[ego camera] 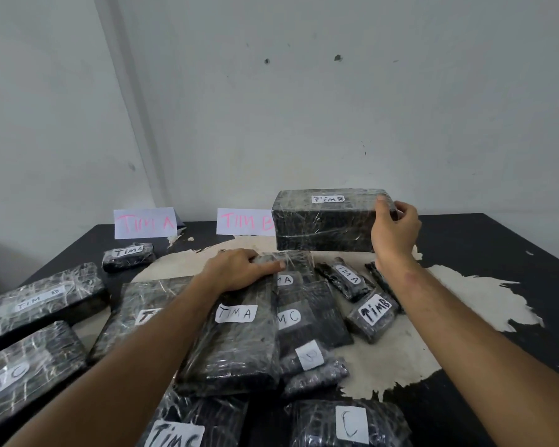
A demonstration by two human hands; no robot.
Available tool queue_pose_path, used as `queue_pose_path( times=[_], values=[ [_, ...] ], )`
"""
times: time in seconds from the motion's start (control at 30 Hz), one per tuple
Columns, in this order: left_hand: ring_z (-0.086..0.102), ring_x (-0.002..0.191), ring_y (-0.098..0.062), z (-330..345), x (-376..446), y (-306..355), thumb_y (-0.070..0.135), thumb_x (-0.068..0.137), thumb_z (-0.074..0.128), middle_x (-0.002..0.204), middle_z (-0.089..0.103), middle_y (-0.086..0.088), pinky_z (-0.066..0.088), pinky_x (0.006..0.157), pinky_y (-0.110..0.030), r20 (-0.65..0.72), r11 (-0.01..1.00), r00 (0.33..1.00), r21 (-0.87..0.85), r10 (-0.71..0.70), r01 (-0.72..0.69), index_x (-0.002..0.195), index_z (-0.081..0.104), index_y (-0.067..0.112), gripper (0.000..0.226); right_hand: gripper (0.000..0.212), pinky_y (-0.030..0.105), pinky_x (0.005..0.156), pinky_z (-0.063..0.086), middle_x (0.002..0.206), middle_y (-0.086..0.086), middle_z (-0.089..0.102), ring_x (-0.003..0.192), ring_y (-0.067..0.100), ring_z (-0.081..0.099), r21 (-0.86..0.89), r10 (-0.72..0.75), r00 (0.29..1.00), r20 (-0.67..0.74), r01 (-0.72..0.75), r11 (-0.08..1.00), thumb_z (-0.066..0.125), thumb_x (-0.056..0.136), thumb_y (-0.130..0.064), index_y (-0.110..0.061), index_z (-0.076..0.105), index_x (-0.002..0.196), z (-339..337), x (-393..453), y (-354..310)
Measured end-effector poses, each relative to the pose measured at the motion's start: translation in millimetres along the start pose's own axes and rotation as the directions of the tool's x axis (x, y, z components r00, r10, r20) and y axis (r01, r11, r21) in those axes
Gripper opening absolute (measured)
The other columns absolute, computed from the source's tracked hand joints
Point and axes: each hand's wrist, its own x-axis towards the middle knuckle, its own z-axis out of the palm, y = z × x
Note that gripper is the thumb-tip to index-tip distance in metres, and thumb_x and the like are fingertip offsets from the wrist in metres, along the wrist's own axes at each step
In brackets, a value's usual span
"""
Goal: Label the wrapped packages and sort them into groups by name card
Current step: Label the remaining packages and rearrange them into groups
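My right hand (396,227) grips the right end of a big black film-wrapped package labelled "TIM B" (323,221), held just above the table beside the "TIM B" name card (244,221). My left hand (239,267) clasps the far end of a long black package labelled "TIM A" (236,333), which lies on the central pile. The "TIM A" name card (144,223) stands at the back left, with a small "TIM A" package (128,256) in front of it.
Several labelled black packages crowd the dark table (497,253): "TIM B" (39,301) and "TIM C" (20,372) at the left, small "TIM A" (346,277) and "TIM B" (373,312) at centre right, "C" (349,424) near the front. A white wall rises behind.
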Motion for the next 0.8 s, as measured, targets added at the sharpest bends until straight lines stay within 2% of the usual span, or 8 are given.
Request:
queue_pose_path(
  times=[0.13,0.27,0.37,0.47,0.57,0.63,0.73,0.8],
  values=[
    [0.052,0.136,-0.032,-0.7,-6.6,6.3,0.11,0.052,0.038,0.151,0.055,-0.007,0.04,0.114,-0.048,0.033,0.995,0.999,-0.096,-0.018,0.022,0.145,0.055,0.026,0.127,0.04,0.026,0.076,0.044,0.13,0.011,0.054,0.113,0.024,0.059,0.005,-0.013,1.0,0.007,0.013,1.0,0.064,0.095,-0.046,-0.015,0.057,0.12,7.9,-8.6,-4.1],
    [0.042,0.145,-0.029,-12.5,-10.1,-2.2,0.107,0.047,0.052,0.164,0.037,-0.008,0.034,0.119,-0.049,0.056,0.904,0.998,-0.424,-0.027,0.048,0.161,0.028,0.02,0.145,0.039,0.025,0.072,0.048,0.13,0.012,0.056,0.109,0.024,0.061,0.026,0.007,0.999,0.052,-0.008,1.0,0.065,0.096,-0.044,-0.014,0.058,0.12,24.0,-18.1,-4.1],
    [0.044,0.143,-0.026,-26.0,-8.5,-12.1,0.108,0.055,0.045,0.156,0.047,0.002,0.034,0.118,-0.049,0.011,0.744,1.0,-0.668,-0.022,0.023,0.156,0.039,0.028,0.129,0.041,0.032,0.08,0.051,0.13,0.013,0.056,0.108,0.024,0.061,0.022,0.031,0.994,0.107,-0.033,0.999,0.064,0.096,-0.044,-0.013,0.058,0.122,44.1,-26.7,-3.8],
    [0.06,0.127,-0.025,-37.2,-2.3,-27.7,0.105,0.059,0.046,0.141,0.062,0.003,0.044,0.112,-0.05,0.004,0.575,0.999,-0.818,-0.036,0.024,0.141,0.056,0.033,0.109,0.04,0.02,0.065,0.042,0.127,0.01,0.055,0.095,0.015,0.059,0.029,0.037,0.981,0.19,-0.043,0.999,0.064,0.097,-0.044,-0.014,0.056,0.122,70.6,-39.3,-3.7],
    [0.071,0.109,-0.025,-42.4,9.4,-51.9,0.08,0.085,0.055,0.121,0.074,-0.004,0.058,0.089,-0.043,-0.026,0.42,0.98,-0.905,-0.199,0.061,0.125,0.064,0.024,0.07,0.037,0.02,0.067,0.041,0.11,-0.003,0.06,0.097,0.013,0.059,0.027,0.056,0.95,0.306,-0.067,0.997,0.062,0.098,-0.049,-0.018,0.056,0.117,96.3,-50.4,-1.7],
    [0.071,0.104,-0.027,-44.6,14.0,-68.5,0.063,0.095,0.057,0.111,0.074,-0.006,0.059,0.076,-0.04,-0.04,0.319,0.95,-0.946,-0.309,0.064,0.116,0.066,0.024,0.046,0.035,0.019,0.068,0.04,0.101,-0.012,0.059,0.093,0.007,0.057,0.006,0.067,0.914,0.399,-0.076,0.997,0.061,0.098,-0.052,-0.02,0.057,0.112,107.8,-54.7,0.9],
    [0.068,0.091,-0.025,-45.4,18.0,-91.3,0.051,0.093,0.054,0.095,0.07,-0.003,0.058,0.069,-0.039,-0.061,0.251,0.921,-0.967,-0.385,0.041,0.097,0.068,0.025,0.03,0.032,0.019,0.069,0.042,0.1,-0.011,0.063,0.089,0.001,0.058,-0.036,0.046,0.848,0.527,-0.032,0.999,0.062,0.097,-0.053,-0.022,0.064,0.106,120.5,-54.7,6.7],
    [0.067,0.087,-0.024,-44.2,20.5,-104.4,0.05,0.091,0.049,0.091,0.068,-0.003,0.058,0.066,-0.037,-0.062,0.242,0.907,-0.969,-0.417,0.044,0.093,0.067,0.025,0.03,0.031,0.022,0.07,0.045,0.103,-0.008,0.066,0.093,0.006,0.062,-0.052,0.047,0.784,0.618,-0.019,0.998,0.064,0.096,-0.051,-0.023,0.067,0.107,127.2,-52.9,12.3]
  ],
)
